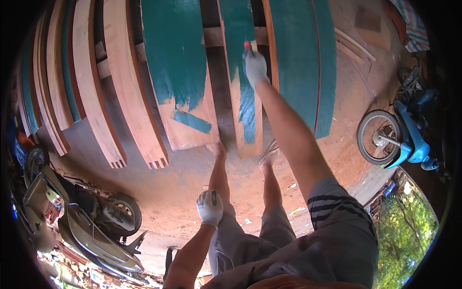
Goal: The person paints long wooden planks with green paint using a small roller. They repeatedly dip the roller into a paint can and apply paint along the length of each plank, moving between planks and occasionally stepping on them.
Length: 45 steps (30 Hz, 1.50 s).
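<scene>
Right hand [255, 65], gloved, fist closed round a red-tipped brush handle [247, 45], over the half-painted plank [245, 96]. The plank's long axis runs away from the feet, its bare end nearest them. The handle points up the plank (bristles not visible). Left hand [210, 206] curls loosely, well below the plank; can't tell if it holds anything. Risk: the long reach drags the sleeve or forearm through wet teal paint.
</scene>
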{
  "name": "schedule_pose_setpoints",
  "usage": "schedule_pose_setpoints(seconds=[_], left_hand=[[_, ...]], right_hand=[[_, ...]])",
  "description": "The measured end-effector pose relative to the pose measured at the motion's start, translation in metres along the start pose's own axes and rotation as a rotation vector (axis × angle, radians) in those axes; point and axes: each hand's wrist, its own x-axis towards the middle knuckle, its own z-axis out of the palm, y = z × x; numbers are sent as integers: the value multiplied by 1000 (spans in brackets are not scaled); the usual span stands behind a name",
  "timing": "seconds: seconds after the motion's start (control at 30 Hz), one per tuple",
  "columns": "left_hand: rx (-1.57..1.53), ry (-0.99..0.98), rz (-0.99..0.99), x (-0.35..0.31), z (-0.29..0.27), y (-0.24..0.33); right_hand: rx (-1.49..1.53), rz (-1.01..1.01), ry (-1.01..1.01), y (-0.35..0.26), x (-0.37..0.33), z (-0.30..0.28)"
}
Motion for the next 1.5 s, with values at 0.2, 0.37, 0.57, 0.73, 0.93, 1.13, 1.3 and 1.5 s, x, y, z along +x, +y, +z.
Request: schedule_pose_setpoints(seconds=[0.2, 0.37, 0.57, 0.73, 0.93, 1.13, 1.3, 1.5], left_hand=[[-46, -30, -34, 12, -4, -11], [-56, 0, -56, 12, -9, 0], [-81, 2, -71, 17, -9, 2], [-75, -23, -56, 16, -7, -3], [-81, -16, -83, 13, -6, -2], [-66, -35, -61, 16, -7, -1], [-53, -60, -40, 18, -11, -6], [-42, -92, -12, 14, -11, -17]], right_hand=[[-66, 297, -72, -79, 108, 31], [-342, 325, -175, -58, -26, -13], [-315, 205, -237, -10, -100, -50], [-428, 8, -200, -54, 28, -15], [-326, 219, -141, -97, 56, 12], [-403, 274, -203, -48, -55, -17], [-471, 389, -245, -12, -150, -38], [-466, 514, -290, 18, -259, -57]])
